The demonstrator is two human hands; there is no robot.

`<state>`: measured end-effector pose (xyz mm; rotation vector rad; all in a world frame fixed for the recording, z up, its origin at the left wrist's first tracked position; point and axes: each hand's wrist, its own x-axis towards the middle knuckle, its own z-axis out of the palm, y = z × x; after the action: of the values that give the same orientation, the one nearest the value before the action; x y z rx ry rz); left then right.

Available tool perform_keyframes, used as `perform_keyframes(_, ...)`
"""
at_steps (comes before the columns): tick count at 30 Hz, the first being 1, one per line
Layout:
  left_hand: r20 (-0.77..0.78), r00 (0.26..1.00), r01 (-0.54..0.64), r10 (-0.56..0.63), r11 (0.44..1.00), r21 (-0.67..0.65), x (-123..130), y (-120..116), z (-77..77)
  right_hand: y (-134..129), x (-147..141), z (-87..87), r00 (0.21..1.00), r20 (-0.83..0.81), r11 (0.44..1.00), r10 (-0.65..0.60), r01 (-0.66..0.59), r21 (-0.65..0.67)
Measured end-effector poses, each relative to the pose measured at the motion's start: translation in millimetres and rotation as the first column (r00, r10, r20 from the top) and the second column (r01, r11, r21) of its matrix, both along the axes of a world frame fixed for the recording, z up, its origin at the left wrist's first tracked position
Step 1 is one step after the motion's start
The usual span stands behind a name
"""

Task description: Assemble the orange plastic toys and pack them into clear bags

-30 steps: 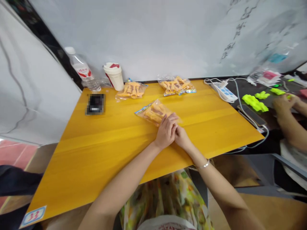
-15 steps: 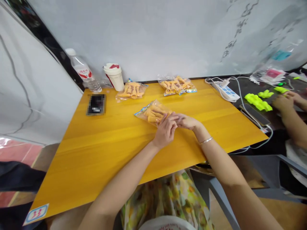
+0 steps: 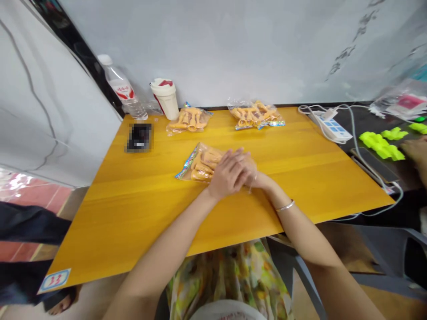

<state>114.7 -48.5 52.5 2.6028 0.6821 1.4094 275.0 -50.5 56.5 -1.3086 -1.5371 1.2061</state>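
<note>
Head view was my only feed from the remote desk. Left hand (image 3: 227,174) lay across right hand (image 3: 250,170), the two pressed together, with the fingers resting loosely rather than spread. I saw no clear pinch, but I could not tell whether a fingertip caught the plastic. Nearest bag (image 3: 199,164) sat flat near the middle of the table (image 3: 133,213), its edge at the left hand. It was a clear pouch of orange tube-shaped pieces. I judged the folded hands to be resting there, since neither seemed to be gripping. Second bag (image 3: 189,120) and third bag (image 3: 255,114) held similar pieces and lay side by side along the far edge, as if set out in a row. Bottle (image 3: 124,89), apparently holding water, and white cup (image 3: 164,98) stood beyond the table's far corner, with blurred phone (image 3: 139,138) lying near them. On the darker bench to the right, power strip (image 3: 330,128) sat among cables, while a co-worker's hand (image 3: 415,155) was just beside bright green pieces (image 3: 382,145).
</note>
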Motion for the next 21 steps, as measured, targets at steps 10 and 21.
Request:
perform_keyframes(10,-0.356,0.871,-0.436,0.339,0.867,-0.24,-18.7,26.6,-32.0,18.4,42.0,-3.3,0.822,0.551,0.988,-0.143,0.086,0.127)
perform_keyframes(21,-0.329,0.891,-0.393,0.312,0.893,-0.219,-8.7,17.1,-21.7,17.2,11.4,-10.1,0.921,0.264,0.932,-0.286,0.203,0.301)
